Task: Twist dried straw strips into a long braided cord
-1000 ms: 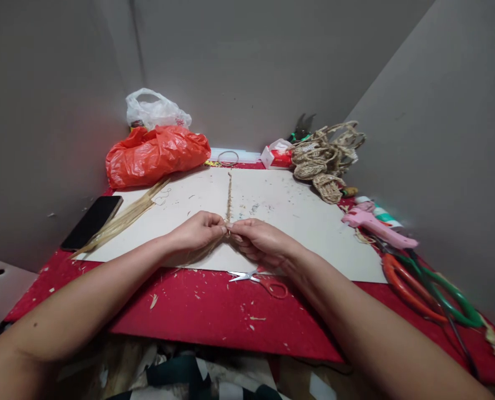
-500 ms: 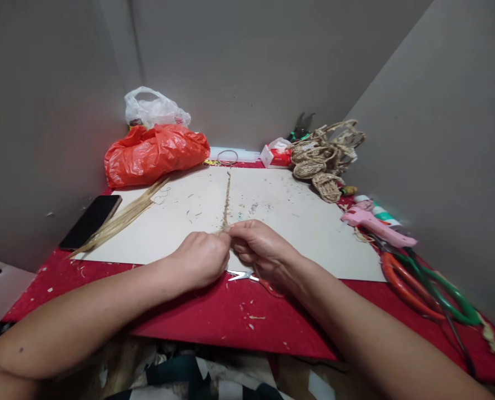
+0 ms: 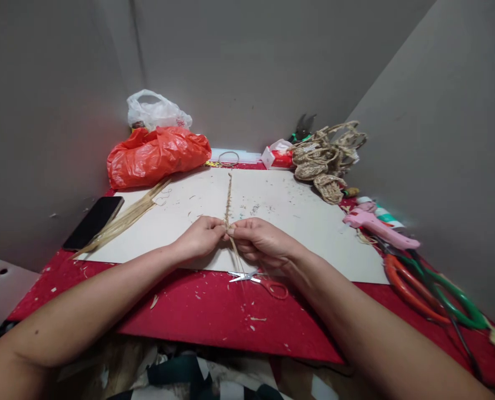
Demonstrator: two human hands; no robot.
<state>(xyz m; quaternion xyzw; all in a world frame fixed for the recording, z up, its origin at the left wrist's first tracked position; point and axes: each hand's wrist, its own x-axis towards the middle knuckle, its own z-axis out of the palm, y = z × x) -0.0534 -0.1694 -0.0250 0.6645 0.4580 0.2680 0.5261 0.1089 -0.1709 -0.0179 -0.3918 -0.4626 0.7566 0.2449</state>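
A thin braided straw cord (image 3: 229, 194) runs straight away from me over the white board (image 3: 180, 239). Its near end is pinched between the fingertips of my left hand (image 3: 203, 238) and my right hand (image 3: 261, 240), which almost touch. Both hands are closed on it. Loose straw strands (image 3: 236, 256) trail from the fingers toward me. They pass over small scissors (image 3: 247, 276) with red handles, which lie at the board's front edge on the red cloth (image 3: 180, 311). The grip of the inner fingers is partly hidden.
At left lie a flat straw bundle (image 3: 126, 219), a phone (image 3: 93, 222) and an orange plastic bag (image 3: 159, 158). Coiled braided rope (image 3: 322, 161) sits back right. A pink glue gun (image 3: 378, 228) and large scissors with an orange handle (image 3: 414, 291) line the right side.
My left hand has moved slightly up and opened from a fist into a pinch. Strands now hang visibly below the hands. The small scissors' red handle shows more.
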